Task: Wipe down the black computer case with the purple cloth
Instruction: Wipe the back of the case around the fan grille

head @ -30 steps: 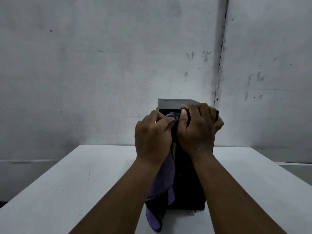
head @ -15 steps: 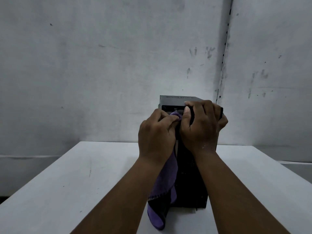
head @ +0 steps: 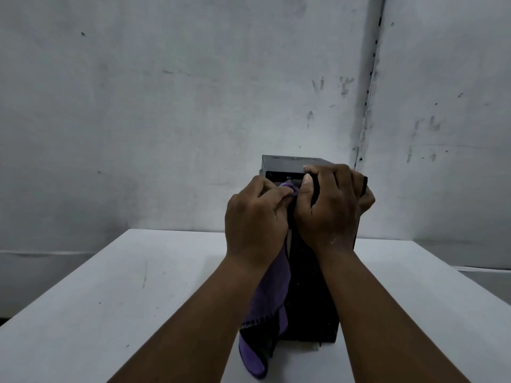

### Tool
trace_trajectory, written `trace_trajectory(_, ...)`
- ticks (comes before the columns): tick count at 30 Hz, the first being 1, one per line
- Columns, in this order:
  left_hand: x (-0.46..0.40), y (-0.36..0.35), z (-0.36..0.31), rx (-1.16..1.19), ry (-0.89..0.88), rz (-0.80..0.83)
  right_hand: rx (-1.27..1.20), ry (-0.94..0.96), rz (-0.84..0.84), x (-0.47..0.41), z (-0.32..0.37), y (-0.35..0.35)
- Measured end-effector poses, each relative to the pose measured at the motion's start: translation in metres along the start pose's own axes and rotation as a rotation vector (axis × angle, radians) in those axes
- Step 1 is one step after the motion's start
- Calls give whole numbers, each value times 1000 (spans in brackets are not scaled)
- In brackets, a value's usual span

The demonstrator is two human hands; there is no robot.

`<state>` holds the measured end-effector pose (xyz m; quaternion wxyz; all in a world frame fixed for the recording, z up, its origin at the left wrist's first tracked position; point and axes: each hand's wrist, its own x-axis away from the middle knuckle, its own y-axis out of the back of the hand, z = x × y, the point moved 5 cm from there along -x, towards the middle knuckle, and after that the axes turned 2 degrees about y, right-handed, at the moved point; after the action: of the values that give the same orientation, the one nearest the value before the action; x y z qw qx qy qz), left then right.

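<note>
pressing purple cloth (head: 272, 288) against upright black computer case (head: 309, 299) with clenched left hand (head: 255, 219); right hand (head: 330, 205) gripping case's top edge on white counter (head: 110, 299).

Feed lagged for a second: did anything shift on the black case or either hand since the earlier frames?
Hardly anything. The left hand keeps the purple cloth bunched against the upright black computer case near its top; the right hand still grips the top edge. The case stands unmoved on the white table.

White table (head: 116, 305), black PC case (head: 309, 308) upright on it, purple cloth (head: 255, 355) end at its base
</note>
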<state>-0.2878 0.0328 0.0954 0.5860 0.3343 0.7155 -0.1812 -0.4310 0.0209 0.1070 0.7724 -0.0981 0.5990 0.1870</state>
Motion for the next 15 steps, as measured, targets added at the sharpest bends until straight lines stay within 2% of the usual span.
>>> trace_trajectory(15, 8, -4, 0, 10, 29, -20, -6, 11, -28, 1, -2, -2)
